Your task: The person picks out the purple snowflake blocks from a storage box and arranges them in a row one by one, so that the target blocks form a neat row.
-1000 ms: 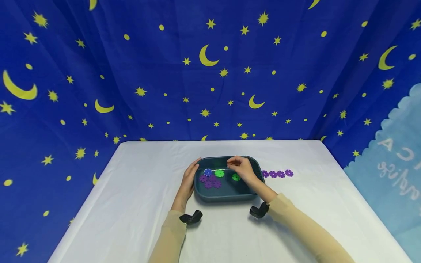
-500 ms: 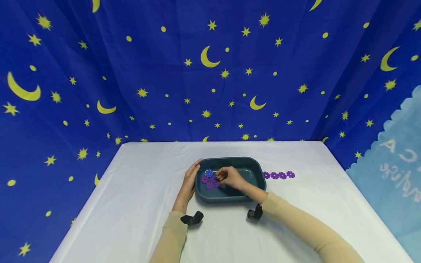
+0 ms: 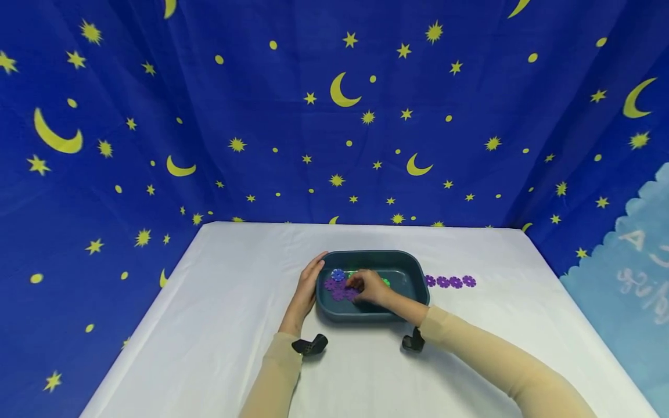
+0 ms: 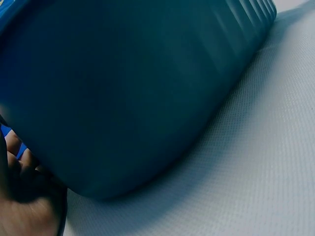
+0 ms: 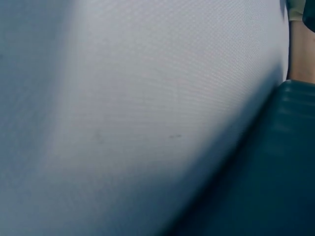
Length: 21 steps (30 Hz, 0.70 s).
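A dark teal basin [image 3: 372, 317] stands on the white cloth in the head view. Along its left side lies my left hand [image 3: 306, 288], fingers extended against the outer wall; part of that hand [image 4: 29, 211] shows at the lower left of the left wrist view. My right hand [image 3: 372, 288] reaches down inside the basin with bent fingers, beside purple snowflake discs [image 3: 338, 295]. Whether it pinches a disc is hidden. A blue snowflake disc [image 3: 337, 274] lies above the purple ones, and a green snowflake disc [image 3: 387, 281] shows partly behind the right hand.
To the right of the basin, several purple snowflake discs [image 3: 456, 282] form a row on the white tablecloth [image 3: 355, 371]. A blue star-patterned curtain [image 3: 292, 128] hangs around the back and sides. Each wrist carries a black camera [image 3: 310, 345].
My right hand has moved left and down inside the basin, from its right part to the purple discs. The left hand stays at the basin's side. The head view has shifted slightly.
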Each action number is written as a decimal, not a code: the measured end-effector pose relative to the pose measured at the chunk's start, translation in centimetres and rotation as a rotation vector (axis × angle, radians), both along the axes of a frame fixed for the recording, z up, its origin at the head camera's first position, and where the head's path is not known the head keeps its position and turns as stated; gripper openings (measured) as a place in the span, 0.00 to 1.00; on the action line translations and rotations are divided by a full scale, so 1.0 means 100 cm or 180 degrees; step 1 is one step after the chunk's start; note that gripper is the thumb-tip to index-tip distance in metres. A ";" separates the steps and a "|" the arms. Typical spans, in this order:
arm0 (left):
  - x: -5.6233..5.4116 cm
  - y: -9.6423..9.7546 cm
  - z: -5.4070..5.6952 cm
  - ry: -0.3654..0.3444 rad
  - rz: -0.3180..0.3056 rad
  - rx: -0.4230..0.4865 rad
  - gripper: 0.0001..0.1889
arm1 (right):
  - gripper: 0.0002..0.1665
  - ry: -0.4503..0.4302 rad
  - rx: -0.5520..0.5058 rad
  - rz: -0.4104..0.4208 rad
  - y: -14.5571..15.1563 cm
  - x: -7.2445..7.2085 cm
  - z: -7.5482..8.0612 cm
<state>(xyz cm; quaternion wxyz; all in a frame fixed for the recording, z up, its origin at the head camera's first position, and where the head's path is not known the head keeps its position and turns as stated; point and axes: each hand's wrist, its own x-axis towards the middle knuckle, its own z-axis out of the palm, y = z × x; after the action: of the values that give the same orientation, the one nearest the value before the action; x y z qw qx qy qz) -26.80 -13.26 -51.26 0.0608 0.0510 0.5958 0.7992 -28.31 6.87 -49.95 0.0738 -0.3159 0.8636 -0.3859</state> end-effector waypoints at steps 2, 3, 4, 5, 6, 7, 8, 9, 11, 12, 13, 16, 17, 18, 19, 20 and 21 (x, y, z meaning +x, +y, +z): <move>-0.002 0.001 -0.003 0.0002 -0.0007 0.0034 0.25 | 0.20 -0.0007 -0.0001 0.0005 0.001 0.000 0.000; -0.004 0.001 -0.006 -0.0005 0.0002 0.0051 0.25 | 0.20 0.0002 0.0001 0.0017 0.001 0.000 0.001; -0.006 0.001 -0.009 -0.0003 0.0012 0.0064 0.26 | 0.20 0.0010 0.0005 0.0026 0.001 0.000 0.001; -0.007 0.001 -0.013 0.0002 0.0034 0.0073 0.26 | 0.20 0.0015 0.0003 0.0035 0.001 0.000 0.002; -0.009 0.001 -0.016 0.0007 0.0052 0.0072 0.26 | 0.20 0.0022 0.0010 0.0041 0.001 0.000 0.002; -0.009 0.001 -0.018 0.0016 0.0074 0.0069 0.27 | 0.20 0.0028 0.0014 0.0043 0.002 0.001 0.003; -0.009 0.001 -0.017 0.0014 0.0078 0.0055 0.27 | 0.20 0.0027 0.0016 0.0040 0.002 0.001 0.003; -0.009 0.001 -0.018 0.0020 0.0093 0.0047 0.27 | 0.19 0.0032 0.0021 0.0035 0.002 0.001 0.004; -0.006 0.001 -0.013 0.0027 0.0076 0.0040 0.26 | 0.19 0.0019 0.0023 0.0015 0.002 0.002 0.004; -0.004 0.001 -0.010 0.0020 0.0067 0.0044 0.26 | 0.19 0.0014 0.0025 0.0004 0.002 0.002 0.004; -0.003 0.001 -0.007 0.0015 0.0052 0.0048 0.25 | 0.19 0.0005 0.0017 -0.0008 0.003 0.002 0.005; 0.001 0.001 0.000 0.0010 0.0014 0.0064 0.25 | 0.18 -0.0065 -0.0003 -0.0060 0.003 0.003 0.005; 0.002 0.001 0.001 0.0016 0.0013 0.0052 0.25 | 0.18 -0.0107 -0.0023 -0.0082 0.003 0.003 0.005; 0.002 0.001 0.001 0.0021 0.0014 0.0043 0.25 | 0.18 -0.0128 -0.0033 -0.0095 0.003 0.003 0.005; 0.002 0.001 0.001 0.0018 0.0016 0.0039 0.25 | 0.18 -0.0147 -0.0047 -0.0105 0.003 0.003 0.005; 0.002 0.001 0.001 0.0013 0.0016 0.0039 0.25 | 0.17 -0.0184 -0.0060 -0.0128 0.003 0.003 0.005; 0.002 0.001 0.001 0.0013 0.0016 0.0030 0.25 | 0.17 -0.0237 -0.0083 -0.0154 0.004 0.003 0.005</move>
<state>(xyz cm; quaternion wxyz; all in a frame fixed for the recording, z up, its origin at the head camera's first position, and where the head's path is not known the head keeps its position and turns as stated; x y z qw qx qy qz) -26.61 -13.14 -51.11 0.0574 0.0514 0.5923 0.8020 -28.06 7.22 -49.44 0.0925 -0.2813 0.8626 -0.4103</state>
